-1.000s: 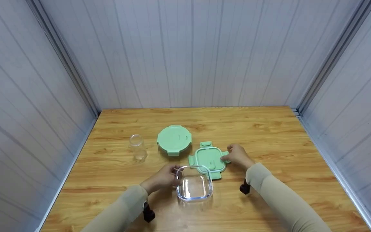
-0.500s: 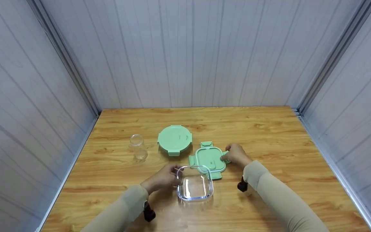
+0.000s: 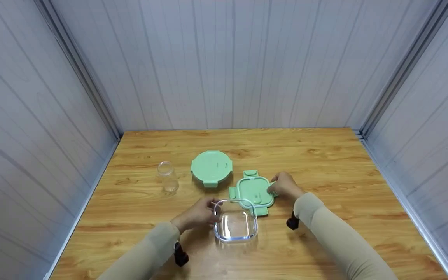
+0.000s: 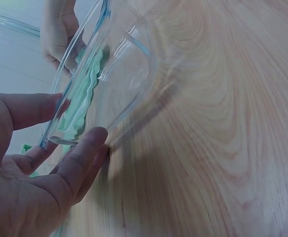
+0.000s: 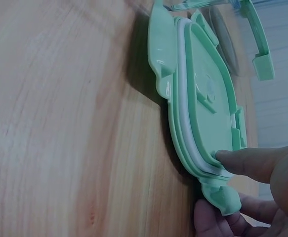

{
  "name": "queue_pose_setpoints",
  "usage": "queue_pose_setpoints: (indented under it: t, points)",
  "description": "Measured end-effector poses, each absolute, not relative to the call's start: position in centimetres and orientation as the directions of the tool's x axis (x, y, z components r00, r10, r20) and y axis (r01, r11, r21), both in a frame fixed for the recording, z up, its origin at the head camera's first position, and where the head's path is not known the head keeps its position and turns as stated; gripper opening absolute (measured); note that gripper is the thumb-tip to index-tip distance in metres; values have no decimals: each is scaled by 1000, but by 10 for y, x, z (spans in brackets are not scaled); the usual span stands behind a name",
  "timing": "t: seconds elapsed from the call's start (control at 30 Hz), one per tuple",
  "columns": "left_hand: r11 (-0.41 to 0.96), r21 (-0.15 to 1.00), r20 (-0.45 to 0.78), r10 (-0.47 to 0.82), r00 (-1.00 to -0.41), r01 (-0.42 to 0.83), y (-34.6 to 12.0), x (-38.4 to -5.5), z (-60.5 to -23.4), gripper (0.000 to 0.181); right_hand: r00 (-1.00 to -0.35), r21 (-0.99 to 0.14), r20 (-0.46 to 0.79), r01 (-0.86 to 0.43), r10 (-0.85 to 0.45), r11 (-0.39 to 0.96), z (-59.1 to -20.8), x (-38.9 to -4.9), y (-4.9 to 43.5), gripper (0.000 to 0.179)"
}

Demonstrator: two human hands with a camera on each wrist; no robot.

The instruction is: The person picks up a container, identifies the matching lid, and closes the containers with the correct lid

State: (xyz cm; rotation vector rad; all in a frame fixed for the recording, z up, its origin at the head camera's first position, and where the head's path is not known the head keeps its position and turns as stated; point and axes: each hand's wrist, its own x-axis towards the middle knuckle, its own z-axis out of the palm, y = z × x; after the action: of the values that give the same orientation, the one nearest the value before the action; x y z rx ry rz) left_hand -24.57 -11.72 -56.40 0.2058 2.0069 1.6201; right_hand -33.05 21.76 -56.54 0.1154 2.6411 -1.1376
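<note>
My left hand (image 3: 196, 214) grips the left side of a square clear glass food container (image 3: 236, 238), the thumb (image 4: 32, 109) at its rim and the fingers against its outer wall. Behind it lies a square green snap-on lid (image 3: 261, 186) with its white seal (image 5: 185, 98) facing up and its side flaps spread out. The container's far rim overlaps the lid's near corner in the head view. At the lid's right edge my right hand (image 3: 287, 187) pinches it, thumb on the inner face and the other fingers at and under the right flap (image 5: 223, 198).
A round container with a green lid (image 3: 211, 168) stands behind the square lid, to its left. Farther left on the wooden table (image 3: 130, 217) is a clear glass jar (image 3: 168, 179). Pale panel walls (image 3: 231, 66) enclose the table at the back and sides.
Both hands keep their places on the glass container and the lid. The right wrist and forearm have shifted slightly to the left since the earliest frame.
</note>
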Motion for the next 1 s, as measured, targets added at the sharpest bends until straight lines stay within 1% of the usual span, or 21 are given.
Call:
queue_pose_setpoints:
  t: [0.2, 0.3, 0.5, 0.7, 0.83, 1.0]
  points:
    - [256, 936, -335, 429, -839, -243, -117, -243, -562, 54, -954, -747, -299, 210, -36, 631, -566, -329, 221, 21]
    - [244, 938, -333, 426, -841, -248, -117, -241, -562, 55, -952, -759, -305, 222, -33, 612, -565, -329, 221, 18]
    - [229, 941, -327, 421, -846, -249, -116, -239, -561, 56, -946, -773, -324, 255, -15, 581, -565, -330, 222, 25]
    - [232, 937, -337, 410, -847, -261, -115, -239, -561, 55, -946, -789, -322, 250, -32, 562, -561, -327, 223, 30]
    - [202, 939, -340, 412, -845, -279, -114, -239, -561, 55, -949, -794, -313, 240, -38, 558, -559, -326, 225, 34]
    - [170, 941, -339, 418, -843, -294, -113, -238, -561, 54, -950, -810, -313, 258, -17, 526, -556, -325, 229, 38]
